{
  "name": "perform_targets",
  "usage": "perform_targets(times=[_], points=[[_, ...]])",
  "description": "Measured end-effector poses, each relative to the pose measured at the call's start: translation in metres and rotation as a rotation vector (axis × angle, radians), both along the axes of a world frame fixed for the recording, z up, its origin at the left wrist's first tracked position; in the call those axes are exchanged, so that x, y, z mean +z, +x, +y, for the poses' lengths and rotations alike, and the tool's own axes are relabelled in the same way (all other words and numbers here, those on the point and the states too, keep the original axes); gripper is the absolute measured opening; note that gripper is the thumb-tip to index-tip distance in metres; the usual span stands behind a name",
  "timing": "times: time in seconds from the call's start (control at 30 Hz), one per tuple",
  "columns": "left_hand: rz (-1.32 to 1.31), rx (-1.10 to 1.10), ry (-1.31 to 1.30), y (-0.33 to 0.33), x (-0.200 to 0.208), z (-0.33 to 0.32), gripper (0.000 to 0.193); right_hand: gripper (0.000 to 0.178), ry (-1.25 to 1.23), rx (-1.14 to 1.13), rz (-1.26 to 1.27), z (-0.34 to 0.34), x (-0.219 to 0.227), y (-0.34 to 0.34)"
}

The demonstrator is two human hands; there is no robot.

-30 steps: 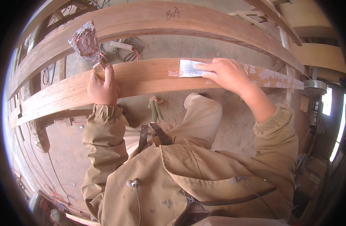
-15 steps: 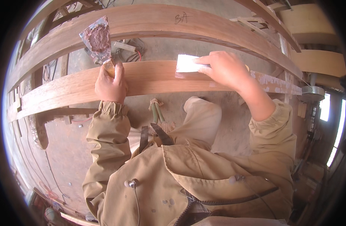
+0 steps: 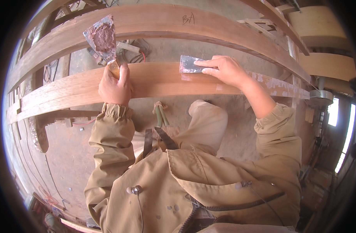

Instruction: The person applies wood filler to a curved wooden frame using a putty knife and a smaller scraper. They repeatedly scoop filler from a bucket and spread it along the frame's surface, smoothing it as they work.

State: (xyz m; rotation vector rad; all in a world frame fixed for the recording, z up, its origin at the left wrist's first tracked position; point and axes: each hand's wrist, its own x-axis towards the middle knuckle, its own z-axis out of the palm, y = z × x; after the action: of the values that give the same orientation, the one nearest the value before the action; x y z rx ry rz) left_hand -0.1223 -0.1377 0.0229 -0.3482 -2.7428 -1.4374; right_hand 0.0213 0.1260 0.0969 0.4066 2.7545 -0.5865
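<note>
My left hand (image 3: 114,86) is closed round the wooden handle of a putty knife (image 3: 111,54), its wide blade pointing away from me. A thick lump of pinkish putty (image 3: 104,38) covers that blade. In my right hand (image 3: 226,70) is a second putty knife (image 3: 190,64), with fingers pressed along its metal blade; its handle is hidden by the hand. The blade lies at the upper edge of a long wooden board (image 3: 158,84), and bits of putty cling to it. Pale putty patches (image 3: 271,82) mark the board to the right, with smaller smears just below the blade.
Beyond it runs another curved board (image 3: 154,21) with a pencilled mark. Cables and a power strip (image 3: 128,47) lie on the floor between the boards. Wooden supports (image 3: 38,132) stand at the left. A round metal object (image 3: 320,98) is near the right end.
The right putty knife's blade has tilted, from bright with glare to dark grey, staying at nearly the same spot. The left hand and its putty knife have hardly moved.
</note>
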Motion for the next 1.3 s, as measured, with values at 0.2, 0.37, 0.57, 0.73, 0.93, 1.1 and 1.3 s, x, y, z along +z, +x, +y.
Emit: perform_targets(times=[0.2, 0.37, 0.57, 0.73, 0.93, 1.1, 1.3], points=[[0.005, 0.024, -0.057, 0.001, 0.007, 0.001, 0.032, 0.03, -0.198, -0.214, -0.098, 0.023, -0.002, 0.024], [0.002, 0.028, -0.048, 0.002, 0.008, 0.001, 0.031, 0.025, 0.196, 0.08, -0.049, -0.016, 0.028, -0.011], [0.01, 0.016, -0.048, 0.001, 0.006, 0.002, 0.032, 0.023, 0.342, 0.138, -0.227, -0.013, 0.041, -0.02], [-0.037, 0.031, -0.074, 0.002, 0.008, 0.002, 0.032, 0.024, 0.322, 0.138, -0.209, -0.018, 0.053, -0.028], [-0.075, 0.015, -0.052, 0.002, 0.011, 0.003, 0.033, 0.024, 0.16, -0.022, -0.188, -0.003, 0.032, -0.007], [-0.108, -0.037, -0.13, 0.001, 0.016, 0.002, 0.036, 0.024, 0.302, 0.083, -0.1, -0.009, 0.037, -0.005], [-0.167, -0.147, -0.165, 0.001, 0.02, -0.001, 0.039, 0.024, 0.302, 0.002, 0.175, -0.028, 0.057, -0.031]])
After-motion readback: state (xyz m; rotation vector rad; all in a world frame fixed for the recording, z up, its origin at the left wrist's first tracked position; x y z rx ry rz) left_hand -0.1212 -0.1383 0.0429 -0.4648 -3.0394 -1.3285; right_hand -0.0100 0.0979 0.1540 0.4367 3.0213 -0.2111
